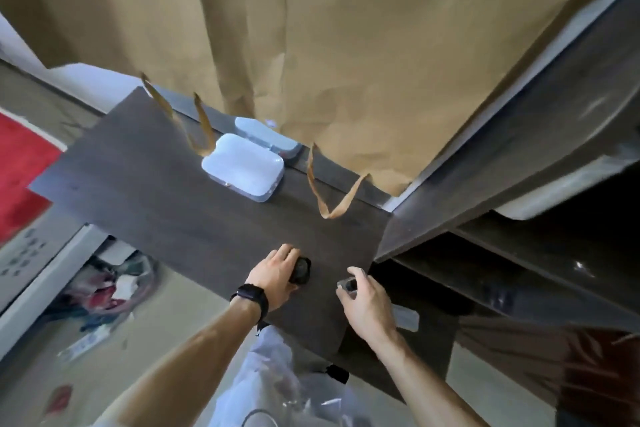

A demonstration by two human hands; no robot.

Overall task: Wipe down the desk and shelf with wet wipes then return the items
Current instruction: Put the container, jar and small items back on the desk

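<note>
A dark wooden desk top (166,204) runs across the middle of the view. My left hand (277,274), with a black watch on the wrist, grips a small black round object (300,270) resting on the desk near its front edge. My right hand (363,302) holds a small clear and dark object (347,285) just to the right, over the desk's corner. Two white lidded boxes (242,166) (268,137) stand at the back of the desk. Dark shelves (519,274) open on the right.
Large brown paper bags (346,45) with flat handles hang over the desk's back. A clear plastic bag (277,381) lies below my arms. On the floor at left sit a box of cluttered items (110,281) and a red surface (20,170).
</note>
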